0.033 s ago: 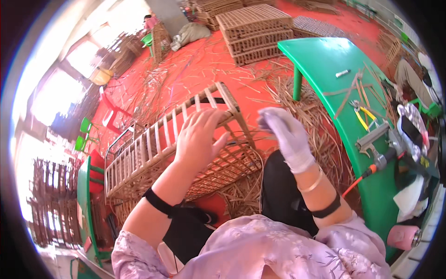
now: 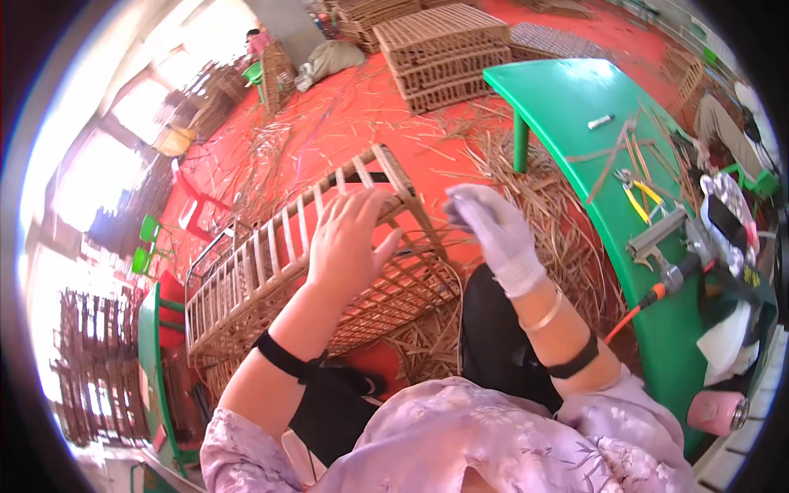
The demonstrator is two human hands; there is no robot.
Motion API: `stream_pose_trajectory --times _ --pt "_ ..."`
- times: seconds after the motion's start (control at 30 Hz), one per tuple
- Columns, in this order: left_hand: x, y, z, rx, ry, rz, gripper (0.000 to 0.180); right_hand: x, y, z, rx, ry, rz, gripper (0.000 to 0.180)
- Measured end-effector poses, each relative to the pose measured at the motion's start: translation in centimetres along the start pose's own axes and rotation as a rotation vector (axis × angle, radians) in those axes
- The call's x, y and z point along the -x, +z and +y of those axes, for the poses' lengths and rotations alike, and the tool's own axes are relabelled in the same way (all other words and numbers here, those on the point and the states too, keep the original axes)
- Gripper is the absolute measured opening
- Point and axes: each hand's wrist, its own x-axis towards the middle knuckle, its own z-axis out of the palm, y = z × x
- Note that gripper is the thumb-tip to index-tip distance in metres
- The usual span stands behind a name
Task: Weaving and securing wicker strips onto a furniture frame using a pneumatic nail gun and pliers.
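Note:
A woven rattan basket-like frame [image 2: 271, 255] with slatted sides lies tilted on its side in front of my knees. My left hand [image 2: 349, 238] is bare, its fingers stretched over the slats near the upper rail and its thumb held apart. To the right of the frame's near corner, my right hand [image 2: 497, 238] wears a thin white glove. Its fingers are bent together and point left, apart from the rail; what they may hold is too small to make out.
A green table [image 2: 575, 148] on my right bears yellow-handled pliers [image 2: 641, 197], a grey power tool [image 2: 666, 246] with an orange cord and loose strips. Stacked rattan crates [image 2: 444, 49] stand ahead. Cane scraps [image 2: 542, 205] litter the red floor. A pink canister [image 2: 717, 412] is at lower right.
The view has shifted slightly. My right hand has moved a little left and up, nearer the frame's corner. My left hand stays on the slats.

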Motion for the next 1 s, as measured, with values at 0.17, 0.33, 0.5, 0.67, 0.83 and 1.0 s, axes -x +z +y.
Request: stream_pose_trajectory --times 0.17,0.33,0.5,0.67,0.83,1.0 --pt "-2.1 2.7 0.4 -0.007 0.021 0.036 0.045 -4.5 0.4 3.3 -0.034 0.146 0.095 0.034" --pt "-1.9 3.9 0.2 0.05 -0.015 -0.008 0.049 -6.0 2.1 4.3 -0.222 0.236 0.047 0.041" --pt "-1.8 4.9 0.0 0.095 -0.05 -0.002 0.05 -5.9 1.9 4.0 -0.213 0.361 0.065 0.037" --pt "-1.6 4.9 -0.2 0.108 -0.058 0.002 0.051 -5.8 1.9 5.1 -0.379 0.383 0.029 0.032" --pt "-1.3 4.7 0.0 0.065 -0.041 -0.003 0.051 -5.8 1.4 6.2 -0.427 0.357 -0.031 0.028" --pt "-1.4 4.9 -0.1 0.1 -0.045 0.009 0.05 -6.0 1.2 7.2 -0.508 0.345 -0.058 0.026"
